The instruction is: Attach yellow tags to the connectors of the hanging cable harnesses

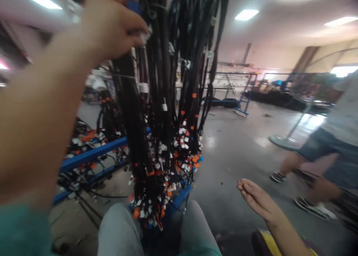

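Observation:
My left hand (116, 24) is raised at the upper left, its fingers closed beside the tall hanging bundles of black cables (156, 73). Something blue and something pale show at its fingers, too blurred to name. White, orange and blue connectors (167, 166) cluster at the bundles' lower ends, in front of my knees. My right hand (256, 198) is low on the right, away from the cables, with thumb and fingertips pinched together. A tiny brownish thing shows at the fingertips, too small to make out.
Blue rack bars (95, 154) cross at the left, with more cables around them. A person in shorts (332, 147) is at the right, close to a stand with a round base (283, 141). Farther back are a blue frame (246, 93) and a dark cable pile (276, 99).

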`<state>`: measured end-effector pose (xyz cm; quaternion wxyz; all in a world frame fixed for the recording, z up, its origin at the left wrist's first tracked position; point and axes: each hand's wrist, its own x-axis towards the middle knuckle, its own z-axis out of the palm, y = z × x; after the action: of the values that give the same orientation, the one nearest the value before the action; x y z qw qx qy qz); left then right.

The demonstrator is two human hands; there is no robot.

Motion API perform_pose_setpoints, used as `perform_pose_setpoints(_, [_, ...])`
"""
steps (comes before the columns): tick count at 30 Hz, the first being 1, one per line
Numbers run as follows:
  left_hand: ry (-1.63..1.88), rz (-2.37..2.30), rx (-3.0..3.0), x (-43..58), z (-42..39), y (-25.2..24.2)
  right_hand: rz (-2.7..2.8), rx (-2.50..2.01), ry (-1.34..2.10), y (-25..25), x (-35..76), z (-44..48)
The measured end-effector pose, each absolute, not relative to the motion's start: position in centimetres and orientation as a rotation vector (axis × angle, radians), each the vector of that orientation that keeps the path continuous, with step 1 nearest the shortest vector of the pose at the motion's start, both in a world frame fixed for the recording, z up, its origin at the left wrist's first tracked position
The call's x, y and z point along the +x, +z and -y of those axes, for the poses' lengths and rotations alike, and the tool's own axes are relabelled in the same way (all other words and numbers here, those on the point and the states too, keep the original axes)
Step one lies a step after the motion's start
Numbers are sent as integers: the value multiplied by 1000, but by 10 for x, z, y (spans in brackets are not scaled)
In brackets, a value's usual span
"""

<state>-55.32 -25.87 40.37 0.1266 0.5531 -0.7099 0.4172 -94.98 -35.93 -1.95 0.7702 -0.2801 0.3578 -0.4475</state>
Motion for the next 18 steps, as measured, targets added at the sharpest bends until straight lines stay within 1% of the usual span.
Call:
perform_pose_setpoints(3, [1270,1942,1681,-553,254,408,-716,-728,-941,26,-912,380])
perform_pose_setpoints(9, [1266,2051,1768,-551,259,411,-396,-961,-777,120,-834,403])
perform_pose_setpoints(14, [1220,2107,1777,-547,256,413,-148,-1056,-723,190,-776,399])
perform_pose_setpoints(18, [1204,2115,1642,-541,258,412,-6,-1087,-683,240,-743,391])
